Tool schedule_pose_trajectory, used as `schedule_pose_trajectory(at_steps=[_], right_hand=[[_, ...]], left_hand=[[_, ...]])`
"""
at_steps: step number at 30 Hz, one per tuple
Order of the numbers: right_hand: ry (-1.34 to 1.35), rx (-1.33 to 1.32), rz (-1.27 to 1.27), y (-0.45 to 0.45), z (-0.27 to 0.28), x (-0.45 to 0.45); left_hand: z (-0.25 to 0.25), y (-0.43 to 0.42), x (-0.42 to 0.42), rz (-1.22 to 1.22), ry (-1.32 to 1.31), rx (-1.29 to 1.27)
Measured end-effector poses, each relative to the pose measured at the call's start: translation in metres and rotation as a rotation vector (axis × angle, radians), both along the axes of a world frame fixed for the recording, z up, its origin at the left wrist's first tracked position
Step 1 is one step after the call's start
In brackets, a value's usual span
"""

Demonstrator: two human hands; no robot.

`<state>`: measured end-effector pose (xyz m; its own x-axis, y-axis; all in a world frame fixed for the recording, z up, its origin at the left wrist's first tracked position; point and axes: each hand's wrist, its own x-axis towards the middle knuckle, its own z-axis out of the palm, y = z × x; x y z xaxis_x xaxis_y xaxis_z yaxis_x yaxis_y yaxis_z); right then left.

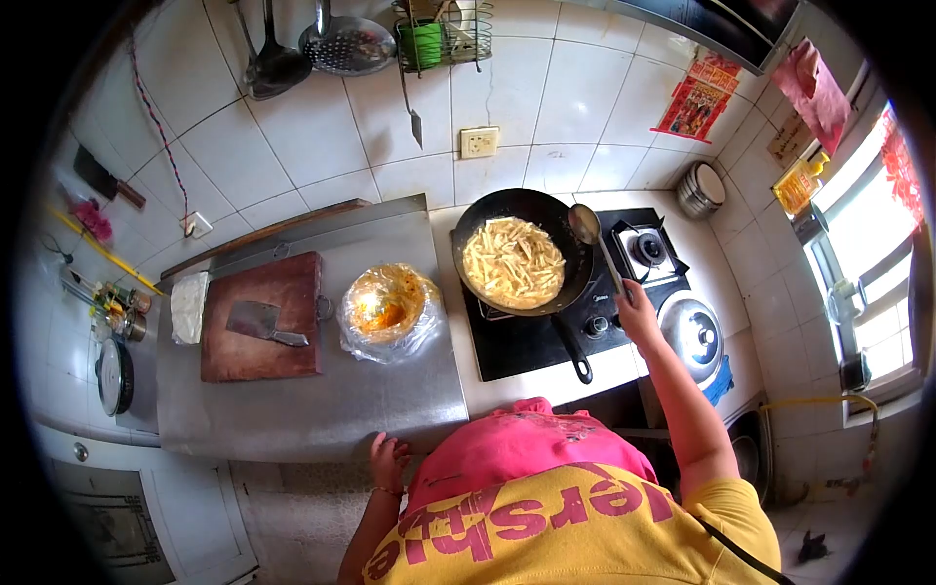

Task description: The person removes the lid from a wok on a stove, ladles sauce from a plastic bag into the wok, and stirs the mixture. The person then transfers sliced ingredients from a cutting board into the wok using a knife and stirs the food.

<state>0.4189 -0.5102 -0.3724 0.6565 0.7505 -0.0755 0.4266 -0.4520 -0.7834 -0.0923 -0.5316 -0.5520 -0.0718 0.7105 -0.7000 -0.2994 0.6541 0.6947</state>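
Note:
My right hand (638,314) is closed round the handle of a metal ladle (584,224). The ladle's bowl is over the right rim of a black wok (573,255). Pale strips of food (513,261) lie in liquid inside the wok, which sits on the left burner of a black gas stove (507,359). At the front edge of the steel counter (390,405), my left hand (388,460) hangs with its fingers loosely bent and apart, holding nothing. Nearest to it on the counter is a plastic-covered bowl (388,310) with orange-red residue.
A cleaver (261,322) lies on a wooden chopping board (219,356) at the left. A domed steel lid (690,334) is right of the stove, near the bare right burner (646,250). Ladles and a skimmer (348,44) hang on the tiled wall. The wok's handle (572,351) points toward me.

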Motion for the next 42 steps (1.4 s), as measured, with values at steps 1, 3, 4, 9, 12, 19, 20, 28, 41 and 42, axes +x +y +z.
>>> schedule_pose_trajectory(at_steps=[1,3,4,9,12,19,20,28,41,42], right_hand=[[0.009,-0.016,-0.012,-0.001,-0.004,0.002],[-0.002,-0.019,-0.004,-0.001,-0.008,0.004],[-0.015,-0.022,0.005,0.0,-0.01,0.004],[-0.118,-0.036,0.051,0.024,-0.015,0.01],[-0.234,-0.038,0.066,0.053,-0.032,0.023],[-0.383,-0.309,0.259,0.122,-0.033,-0.013],[-0.444,-0.367,0.307,0.127,-0.033,-0.02],[-0.77,-0.435,0.675,0.083,0.012,-0.045],[-0.619,-0.366,0.559,-0.048,0.1,-0.036],[-0.618,-0.368,0.554,-0.052,0.103,-0.038]], left_hand=[[-0.001,0.0,-0.001,0.0,0.001,0.0],[-0.003,0.0,-0.003,-0.006,-0.013,-0.001],[-0.002,0.0,-0.003,-0.006,-0.012,-0.001],[0.005,-0.003,-0.002,0.013,-0.002,-0.005],[-0.008,-0.008,-0.007,0.03,-0.011,0.029],[-0.016,-0.023,-0.015,0.094,-0.004,-0.013],[-0.018,-0.025,-0.016,0.106,-0.007,-0.009],[-0.019,-0.026,-0.017,0.048,-0.048,0.017],[0.014,0.007,0.01,-0.023,-0.03,-0.001],[0.015,0.009,0.011,-0.023,-0.052,0.002]])
